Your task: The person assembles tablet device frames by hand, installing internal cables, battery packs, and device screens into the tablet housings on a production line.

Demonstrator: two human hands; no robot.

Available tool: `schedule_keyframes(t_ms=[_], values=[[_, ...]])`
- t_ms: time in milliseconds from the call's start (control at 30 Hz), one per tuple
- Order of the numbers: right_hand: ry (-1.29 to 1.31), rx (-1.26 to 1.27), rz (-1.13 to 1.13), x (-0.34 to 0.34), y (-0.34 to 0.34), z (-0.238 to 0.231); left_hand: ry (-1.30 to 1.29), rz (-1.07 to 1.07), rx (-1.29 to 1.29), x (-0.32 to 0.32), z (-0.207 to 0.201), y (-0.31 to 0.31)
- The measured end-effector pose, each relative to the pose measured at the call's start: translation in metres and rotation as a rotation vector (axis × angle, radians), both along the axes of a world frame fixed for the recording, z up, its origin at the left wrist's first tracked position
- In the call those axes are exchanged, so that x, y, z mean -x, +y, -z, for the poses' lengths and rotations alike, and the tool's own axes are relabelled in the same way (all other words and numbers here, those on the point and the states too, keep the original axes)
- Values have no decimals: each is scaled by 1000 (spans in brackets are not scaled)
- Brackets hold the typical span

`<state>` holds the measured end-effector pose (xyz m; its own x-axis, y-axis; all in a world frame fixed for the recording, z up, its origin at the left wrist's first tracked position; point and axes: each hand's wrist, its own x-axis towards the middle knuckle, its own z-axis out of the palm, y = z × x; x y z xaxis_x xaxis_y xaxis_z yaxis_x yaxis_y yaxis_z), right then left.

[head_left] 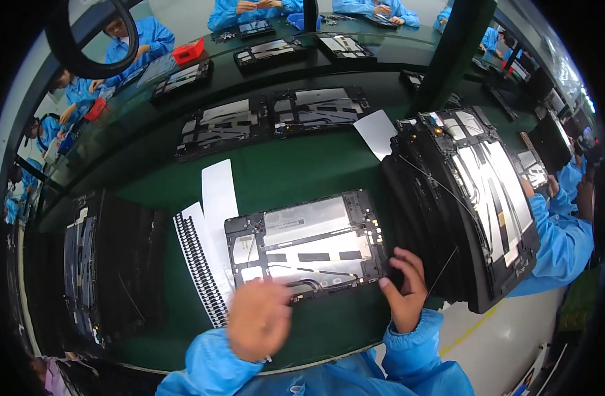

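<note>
An opened tablet [306, 247], its silvery battery and black frame exposed, lies flat on the green table in front of me. My left hand [259, 320] is over its lower left edge, smeared by motion, so I cannot make out its fingers or anything in them. At the lower right corner is my right hand [406, 290], thumb and fingers apart beside the frame, holding nothing. Left of the tablet lies a white sheet with rows of small black strips [200, 270], partly over or beside a plain white sheet [218, 191].
A tall stack of opened tablets in black trays [471, 198] stands close on the right. Another stack [111, 264] is at the left. More opened tablets [223, 122] rest along the far side. Co-workers in blue sit beyond and at the right; a dark ring [91, 36] hangs upper left.
</note>
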<state>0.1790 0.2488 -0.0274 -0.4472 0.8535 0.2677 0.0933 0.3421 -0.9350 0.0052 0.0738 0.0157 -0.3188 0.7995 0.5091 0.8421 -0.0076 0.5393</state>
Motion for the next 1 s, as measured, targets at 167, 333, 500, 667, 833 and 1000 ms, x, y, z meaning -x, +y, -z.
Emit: schedule_keyframes(t_ms=[167, 333, 500, 667, 833, 1000], values=[[-274, -152, -17, 10, 7, 14, -920, -400, 20, 30, 61, -19], [-245, -105, -29, 29, 1, 16, -813, -402, -57, 23, 80, -7], [184, 56, -175, 33, -15, -54, -901, -413, -237, 6, 4, -21], [212, -183, -624, 64, -8, -92, -979, -488, -496, 11, -46, -59], [204, -253, -723, 98, -30, -106, -883, -723, -604, -1, -74, -95], [246, -236, -825, 135, -58, -117, -765, -887, -638, -5, -95, -121]])
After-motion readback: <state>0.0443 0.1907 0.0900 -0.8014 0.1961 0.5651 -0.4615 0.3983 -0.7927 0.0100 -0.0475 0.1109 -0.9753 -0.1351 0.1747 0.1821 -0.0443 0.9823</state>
